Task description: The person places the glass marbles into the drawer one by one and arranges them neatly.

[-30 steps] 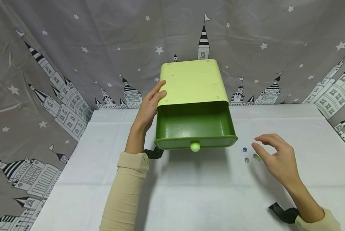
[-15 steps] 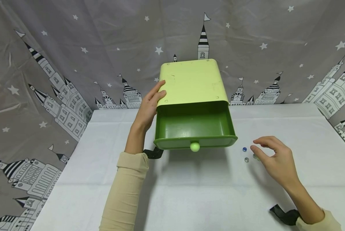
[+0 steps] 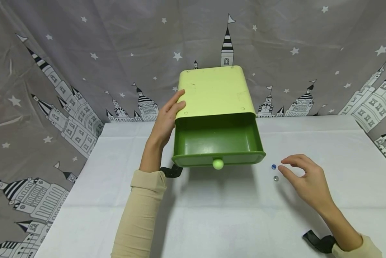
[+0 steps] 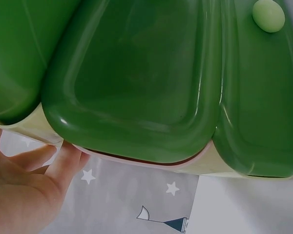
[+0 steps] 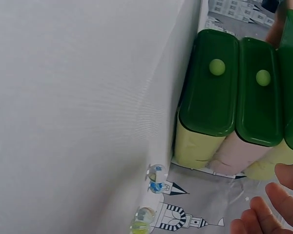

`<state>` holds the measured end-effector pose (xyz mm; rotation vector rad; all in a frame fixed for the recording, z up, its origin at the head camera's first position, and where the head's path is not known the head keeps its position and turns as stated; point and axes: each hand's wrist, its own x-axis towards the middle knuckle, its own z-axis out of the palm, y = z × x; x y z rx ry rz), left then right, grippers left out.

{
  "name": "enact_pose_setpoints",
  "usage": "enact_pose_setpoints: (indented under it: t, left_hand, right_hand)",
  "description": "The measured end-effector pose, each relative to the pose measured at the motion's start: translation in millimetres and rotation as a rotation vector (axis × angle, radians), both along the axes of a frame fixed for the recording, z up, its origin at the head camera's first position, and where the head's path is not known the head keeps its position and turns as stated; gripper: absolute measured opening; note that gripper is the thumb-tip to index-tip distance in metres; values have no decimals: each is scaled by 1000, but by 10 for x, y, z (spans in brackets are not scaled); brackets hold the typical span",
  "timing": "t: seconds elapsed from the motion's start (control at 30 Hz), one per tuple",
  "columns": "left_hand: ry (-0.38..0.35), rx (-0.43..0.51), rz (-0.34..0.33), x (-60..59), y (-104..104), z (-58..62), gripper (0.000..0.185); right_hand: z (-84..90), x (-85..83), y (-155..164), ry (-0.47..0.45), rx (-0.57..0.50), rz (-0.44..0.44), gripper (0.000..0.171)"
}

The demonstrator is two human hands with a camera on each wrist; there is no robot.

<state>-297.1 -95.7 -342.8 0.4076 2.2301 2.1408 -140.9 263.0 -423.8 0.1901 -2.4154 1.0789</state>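
A: Marbles first, since they lie nearest. The right hand [image 3: 304,177] hovers low over the white worktop [image 3: 212,215], thumb and fingers loosely curved, pinching nothing that I can see. Just off its fingertips sit a blue marble [image 3: 273,166] and a clear marble [image 3: 276,178]; the right wrist view shows a greenish marble [image 5: 142,216] too, which the hand hides from the head camera.

B: So none picked up yet?

A: As far as the pictures show, none. Every marble in view rests on the cloth.

B: And further back?

A: The top drawer [image 3: 219,143] of the light green drawer unit [image 3: 215,91] stands pulled out, its round knob [image 3: 218,164] facing the person. Its floor looks bare. The wrist views show more dark green drawers below it, pushed in.

B: The other hand?

A: The left hand [image 3: 167,120] lies flat against the unit's left side, fingers straight, steadying it without gripping.

B: Your reading of progress?

A: I judge the opening done and the container braced; moving the marbles into the drawer remains entirely ahead.
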Motion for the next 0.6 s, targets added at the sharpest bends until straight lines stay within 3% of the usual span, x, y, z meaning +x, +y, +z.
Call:
enact_pose_setpoints:
  t: [0.6]
  left_hand:
    - [8,-4,-1,1,-3,2,50]
  right_hand:
    - [-149,-50,66,-105,74,53,15]
